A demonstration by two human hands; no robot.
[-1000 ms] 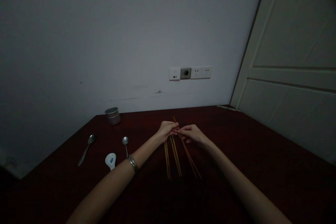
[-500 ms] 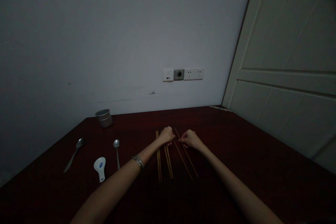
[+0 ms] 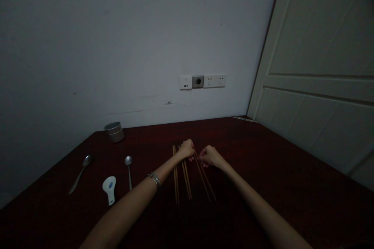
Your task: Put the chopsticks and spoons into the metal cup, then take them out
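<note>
Your left hand (image 3: 187,149) and right hand (image 3: 210,156) pinched two chopsticks (image 3: 203,179) toward the counter's (image 3: 248,155) far edge, likely for control.

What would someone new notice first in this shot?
Likely the left hand and right hand, close together at the rightmost pair of chopsticks, near the middle of the table. Next, the white spoon shows bright against the dark red surface on the left.

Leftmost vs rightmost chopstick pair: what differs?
Leftmost pair: sticks close together; rightmost pair: wider gap at the near ends. Leftmost pair points nearly straight ahead; rightmost pair slants, near ends rightward. Left hand and right hand are at rightmost pair's far end, neither on leftmost pair's. Both: two slim sticks.
</note>
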